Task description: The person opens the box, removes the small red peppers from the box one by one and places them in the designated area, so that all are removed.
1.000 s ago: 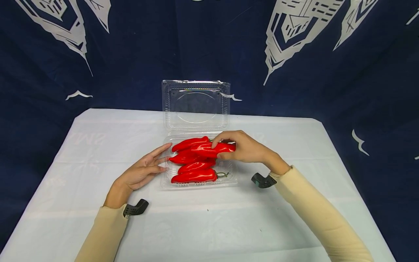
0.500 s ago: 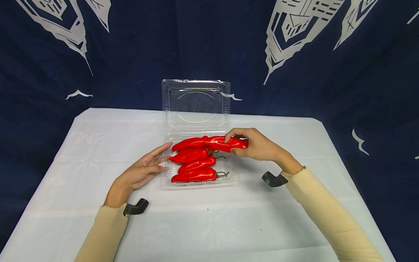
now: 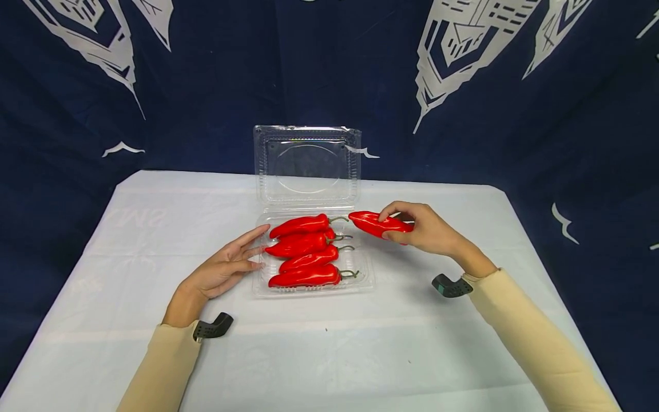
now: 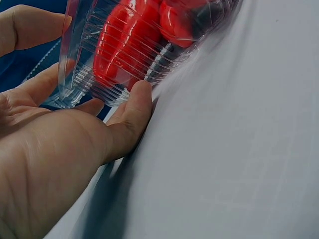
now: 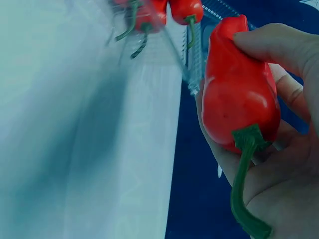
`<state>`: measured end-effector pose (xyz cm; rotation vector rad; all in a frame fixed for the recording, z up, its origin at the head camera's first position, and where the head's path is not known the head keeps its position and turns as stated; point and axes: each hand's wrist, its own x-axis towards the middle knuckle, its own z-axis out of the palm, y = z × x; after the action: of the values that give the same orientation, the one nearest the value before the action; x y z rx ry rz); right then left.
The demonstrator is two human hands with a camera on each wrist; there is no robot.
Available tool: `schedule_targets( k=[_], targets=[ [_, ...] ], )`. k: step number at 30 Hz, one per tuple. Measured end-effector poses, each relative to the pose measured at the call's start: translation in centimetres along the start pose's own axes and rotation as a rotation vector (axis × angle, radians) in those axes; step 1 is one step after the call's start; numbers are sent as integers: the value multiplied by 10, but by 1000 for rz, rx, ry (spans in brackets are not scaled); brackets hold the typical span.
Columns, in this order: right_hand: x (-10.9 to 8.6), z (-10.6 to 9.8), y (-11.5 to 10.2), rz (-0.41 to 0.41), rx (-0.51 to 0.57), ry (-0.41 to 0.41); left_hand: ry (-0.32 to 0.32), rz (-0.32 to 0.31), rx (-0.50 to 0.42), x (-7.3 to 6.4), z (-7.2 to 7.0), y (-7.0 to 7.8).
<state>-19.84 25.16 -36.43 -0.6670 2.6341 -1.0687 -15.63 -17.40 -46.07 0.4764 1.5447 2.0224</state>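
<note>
My right hand [image 3: 429, 230] holds a long red pepper [image 3: 372, 223] between thumb and fingers, raised just right of the clear plastic box [image 3: 314, 294]. In the right wrist view the curled green stem [image 5: 240, 191] of this pepper points back toward the palm. Several more red peppers [image 3: 306, 277] lie side by side in the box, tips left and green stems right. At the box's left end, my left hand [image 3: 218, 272] has its fingers spread and extended. The left wrist view has its fingertips against the ribbed wall [image 4: 117, 59].
The box's clear hinged lid [image 3: 309, 166] stands up behind it. A white cloth covers the table [image 3: 319, 355], and a dark blue curtain [image 3: 309, 74] with pale prints hangs at the back. Each wrist carries a small black device [image 3: 213, 327].
My right hand has carried the pepper up off the others and to the right, beyond the box's edge. Stems of the peppers below have come into sight. My left hand stays in place.
</note>
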Motion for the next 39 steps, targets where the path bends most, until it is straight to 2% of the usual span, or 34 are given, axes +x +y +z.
schedule_targets(
  k=[9,17,26,33,39],
  targets=[
    [-12,-5,23,32,-67,61,-6,3,-6,-1,2,1],
    [-19,-13,47,106,-114,69,-8,4,-9,0,2,-1],
    [-22,-23,75,137,-128,74,-7,1,-9,-1,2,-1],
    [-17,-21,89,166,-116,80,-5,-2,-7,0,2,-1],
    [-9,-19,95,151,-124,65,-6,5,1,-1,0,-1]
  ],
)
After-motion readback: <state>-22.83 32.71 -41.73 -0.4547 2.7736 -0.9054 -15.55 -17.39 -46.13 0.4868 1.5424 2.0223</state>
